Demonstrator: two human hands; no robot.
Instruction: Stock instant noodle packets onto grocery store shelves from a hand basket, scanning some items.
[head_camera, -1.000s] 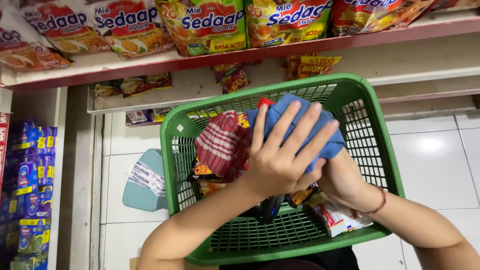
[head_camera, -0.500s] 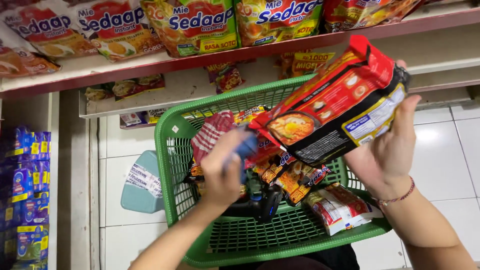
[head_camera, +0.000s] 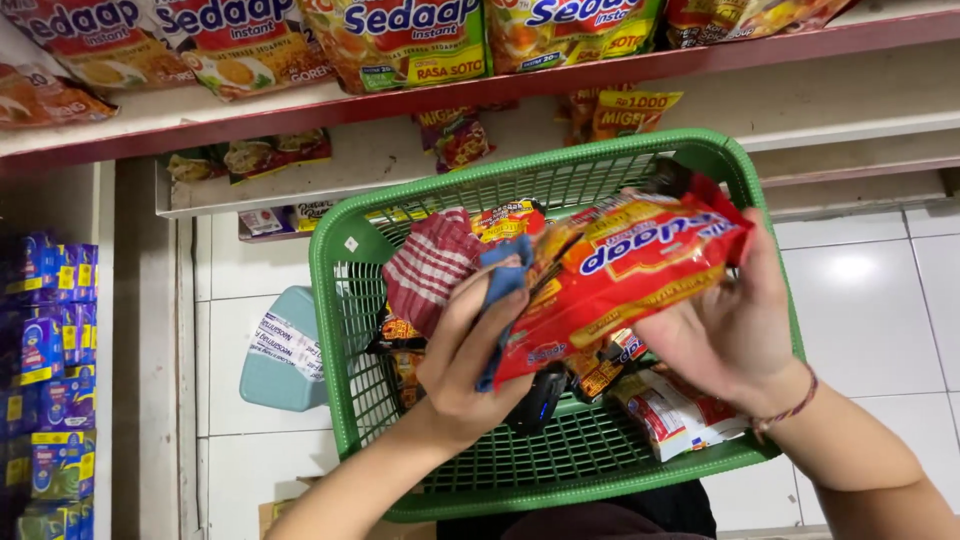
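Since half a second ago, the red pack (head_camera: 625, 270) has been turned over and lowered, so that it now lies flat across the green basket (head_camera: 345, 330) rather than tilted up above it.

Head view, looking down: the pack, a bundle of noodle packets in a thin film wrapper, is held over the middle of the basket. The right hand (head_camera: 735, 325) is closed on its right end, thumb on top and fingers beneath. The left hand (head_camera: 465, 370) is pressed against its lower left edge, with a blue cloth (head_camera: 505, 285) pinched under the fingers. A red striped cloth (head_camera: 430, 265) lies just beside the left hand, and small packets (head_camera: 680, 410) rest on the basket floor below. Shelves of packets (head_camera: 400, 40) run above.

The pack is judged light and soft-skinned, with brittle contents and a slick, crackly wrapper; it is best gripped at the ends, where the film gathers, without squeezing the middle.
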